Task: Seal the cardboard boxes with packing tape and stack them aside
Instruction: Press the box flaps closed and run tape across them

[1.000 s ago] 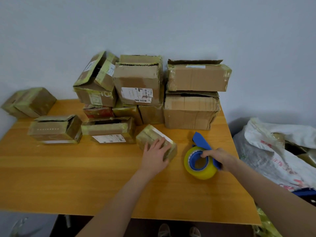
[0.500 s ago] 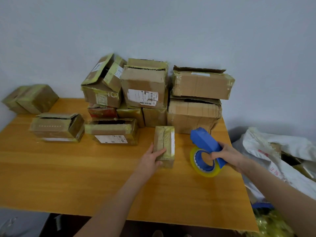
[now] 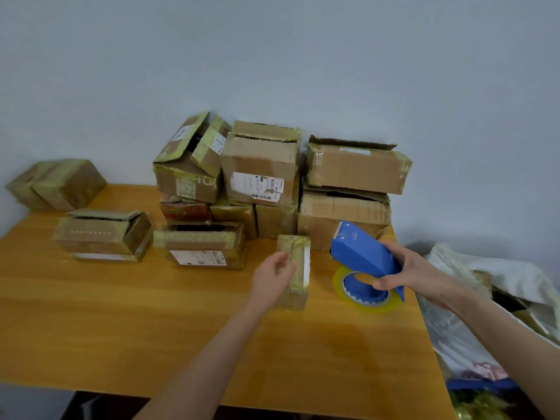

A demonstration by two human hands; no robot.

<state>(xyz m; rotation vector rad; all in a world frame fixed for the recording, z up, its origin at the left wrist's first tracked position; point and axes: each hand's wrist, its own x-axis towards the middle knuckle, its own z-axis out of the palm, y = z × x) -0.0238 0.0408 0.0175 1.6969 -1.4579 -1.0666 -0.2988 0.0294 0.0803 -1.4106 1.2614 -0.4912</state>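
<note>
We hold the small box (image 3: 298,262) by its side with our left hand (image 3: 272,278) (light, stiff, tape-slick, we judge); our right hand (image 3: 421,275) grips the tape dispenser (image 3: 360,254).

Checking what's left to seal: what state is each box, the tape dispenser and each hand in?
small box: taped over, lying on table
left grip: holds small box's left side
right grip: holds tape dispenser
tape dispenser: tilted, roll near table
top-left box: flaps open
labelled box: top flap gapped
front middle box: top gaping
front left box: flap ajar
far-left box: taped, looks shut, tilted
</note>
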